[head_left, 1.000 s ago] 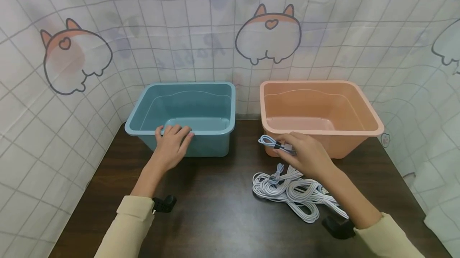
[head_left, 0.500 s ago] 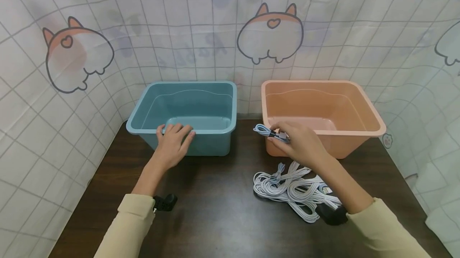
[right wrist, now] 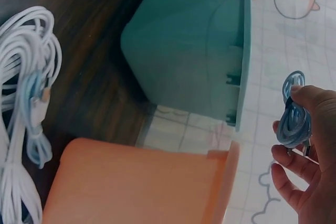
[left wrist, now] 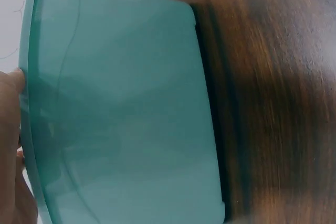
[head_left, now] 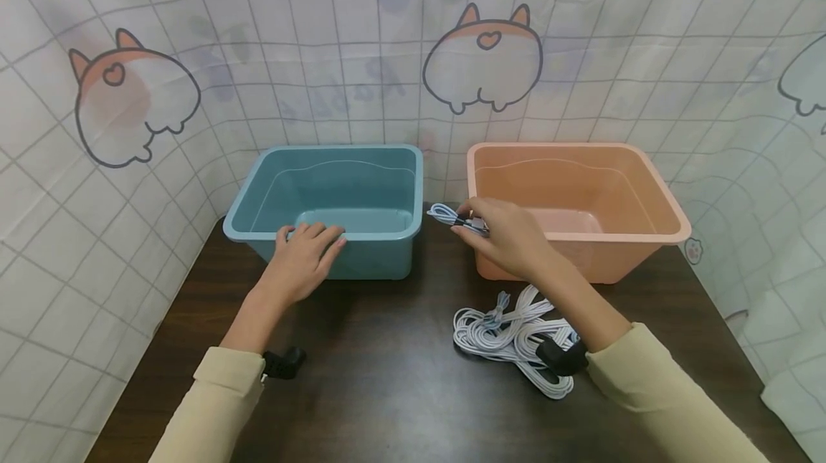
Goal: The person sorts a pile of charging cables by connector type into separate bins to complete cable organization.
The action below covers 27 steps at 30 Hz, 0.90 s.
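My right hand pinches a small coiled light-blue charging cable, bound with a black tie and showing a plug end. It hangs over the gap between the two bins, near the orange bin's left rim. In the right wrist view the cable sits between thumb and fingers. My left hand grips the front rim of the teal bin, fingers over the edge; the left wrist view has the thumb at the rim. Coiled white cables lie on the table below my right forearm, one light-blue bundle among them.
An orange bin stands to the right of the teal one on the dark wooden table. A white gridded cloth with cartoon animals hangs behind and along both sides. Black wrist cameras are strapped to both wrists.
My right hand has carried the light-blue cable up and left, from in front of the orange bin to the gap between the bins. The left hand stays at the teal rim.
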Available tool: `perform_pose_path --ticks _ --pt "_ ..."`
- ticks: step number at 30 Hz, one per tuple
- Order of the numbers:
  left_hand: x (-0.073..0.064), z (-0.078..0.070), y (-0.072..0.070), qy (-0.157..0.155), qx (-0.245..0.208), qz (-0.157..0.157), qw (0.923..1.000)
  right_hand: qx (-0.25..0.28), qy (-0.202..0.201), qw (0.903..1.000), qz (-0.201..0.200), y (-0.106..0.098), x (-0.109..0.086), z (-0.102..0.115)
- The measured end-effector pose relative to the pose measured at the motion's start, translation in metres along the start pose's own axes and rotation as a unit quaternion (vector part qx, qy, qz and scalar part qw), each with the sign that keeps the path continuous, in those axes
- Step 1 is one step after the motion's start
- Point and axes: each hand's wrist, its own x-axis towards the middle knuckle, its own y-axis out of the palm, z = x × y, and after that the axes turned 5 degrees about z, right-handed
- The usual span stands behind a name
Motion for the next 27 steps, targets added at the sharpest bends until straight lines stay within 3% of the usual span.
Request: perform_pose_path --ticks 3,6,16,27 --pt "-0.001 0.0 0.0 0.001 0.021 -0.014 0.9997 0.001 -0.001 1.0 0.003 0.001 0.009 0.004" --pt "-0.003 0.0 0.001 0.001 0.025 -0.047 0.9986 0.003 0.0 1.0 0.007 0.0 0.02 0.009" --pt "-0.005 0.007 0.012 0.019 -0.044 -0.141 0.9889 -0.002 0.008 0.9993 0.035 -0.001 0.057 0.021" --pt "-0.007 0.004 0.013 0.029 -0.068 -0.153 0.9855 0.005 0.033 0.996 0.083 0.003 0.089 0.033"
